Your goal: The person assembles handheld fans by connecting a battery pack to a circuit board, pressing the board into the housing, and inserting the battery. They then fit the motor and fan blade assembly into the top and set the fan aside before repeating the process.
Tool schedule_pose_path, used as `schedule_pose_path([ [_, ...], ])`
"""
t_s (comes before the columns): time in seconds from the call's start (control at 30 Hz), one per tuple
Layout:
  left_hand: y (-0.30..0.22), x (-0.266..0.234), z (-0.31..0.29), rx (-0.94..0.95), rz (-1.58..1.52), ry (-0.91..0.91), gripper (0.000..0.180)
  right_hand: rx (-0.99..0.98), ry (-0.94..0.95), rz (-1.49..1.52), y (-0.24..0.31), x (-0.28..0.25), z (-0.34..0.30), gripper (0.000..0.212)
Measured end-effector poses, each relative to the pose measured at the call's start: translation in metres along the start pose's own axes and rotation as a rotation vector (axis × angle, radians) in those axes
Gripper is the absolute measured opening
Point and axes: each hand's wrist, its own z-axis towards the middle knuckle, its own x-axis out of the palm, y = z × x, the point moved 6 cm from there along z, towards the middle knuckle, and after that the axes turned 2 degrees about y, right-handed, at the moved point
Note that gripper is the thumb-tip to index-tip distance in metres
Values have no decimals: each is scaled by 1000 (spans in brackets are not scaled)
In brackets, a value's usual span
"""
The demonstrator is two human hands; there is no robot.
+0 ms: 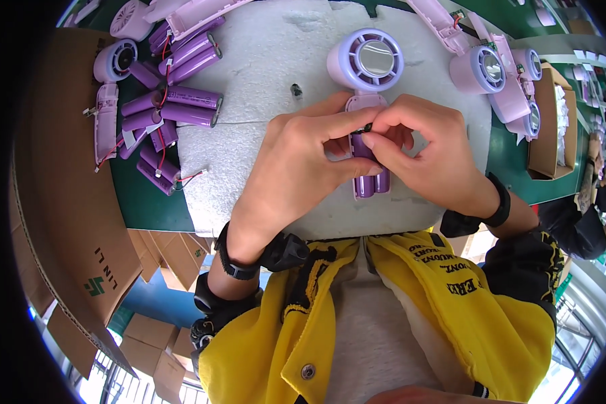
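A lilac handheld fan (339,67) lies on the white foam sheet with its round head away from me and its handle open. Purple battery cells (364,186) sit side by side in the handle, partly covered by my fingers. My left hand (286,151) is closed around the handle, its thumb across the cells and its forefinger near the upper end. From the other side, my right hand (434,145) pinches at a small dark circuit board (365,128) just above the cells. Its wiring is hidden between the fingertips.
Wired purple battery packs (192,104) are heaped at the left, beside lilac housings (106,118). More fan heads (475,71) and shells lie at the right, near an open cardboard box (549,158). A tall cardboard wall (67,135) borders the left. Another person (579,222) sits at far right.
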Motion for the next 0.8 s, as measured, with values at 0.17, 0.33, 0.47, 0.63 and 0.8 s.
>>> schedule_pose_path([
  [0.17,0,-1,-2,57,-8,-29,60,14,78,-42,0,-1,-6,13],
  [0.33,3,1,-6,70,-23,-5,61,-45,120,-109,1,2,-29,20],
  [0.47,2,10,-7,66,-56,6,61,66,104,-140,9,6,-42,41],
  [0.63,2,20,-8,38,-228,51,61,243,100,42,-16,12,-53,65],
  [0.8,-20,6,-9,304,-359,-138,61,318,137,349,-8,-52,-4,54],
])
